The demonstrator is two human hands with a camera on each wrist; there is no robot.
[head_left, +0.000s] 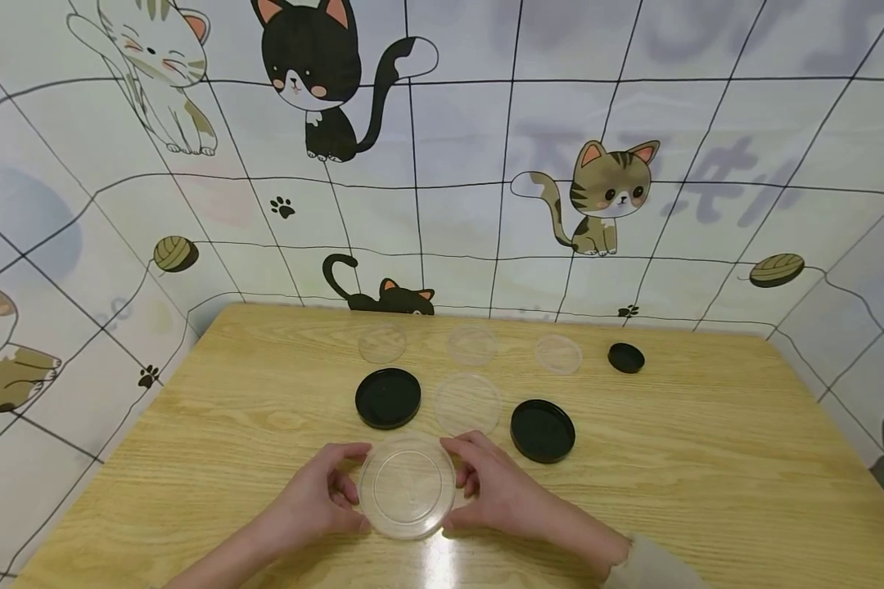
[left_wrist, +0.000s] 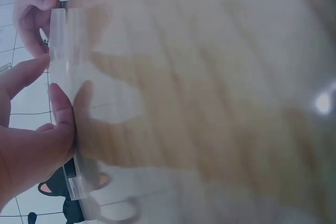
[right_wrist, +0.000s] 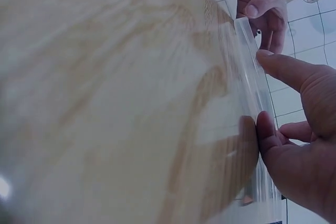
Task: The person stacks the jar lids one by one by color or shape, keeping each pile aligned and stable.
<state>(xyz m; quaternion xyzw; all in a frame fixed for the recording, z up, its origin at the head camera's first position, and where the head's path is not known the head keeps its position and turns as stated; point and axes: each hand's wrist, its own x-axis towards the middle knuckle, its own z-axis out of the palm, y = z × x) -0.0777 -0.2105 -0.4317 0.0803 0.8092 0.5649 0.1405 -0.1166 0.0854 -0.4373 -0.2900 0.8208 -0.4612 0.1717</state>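
A clear round plastic dish (head_left: 407, 487) with raised rings on its face lies near the front of the table, between both hands. My left hand (head_left: 322, 495) holds its left edge, with thumb and fingers bent around the rim. On the opposite side, my right hand (head_left: 497, 495) grips the right edge in the same way. The left wrist view shows the dish's upright clear side wall (left_wrist: 60, 51) against the fingertips. From the right wrist, the dish wall (right_wrist: 249, 61) appears edge-on, with thumb and fingers at it.
Just behind the hands are a large black round lid (head_left: 388, 398), a clear disc (head_left: 467, 404) and another black lid (head_left: 543, 431). Farther back, three clear discs (head_left: 472, 345) and a small black lid (head_left: 626, 357) form a row on the wooden table (head_left: 707, 458). A cat-print curtain (head_left: 457, 204) hangs behind.
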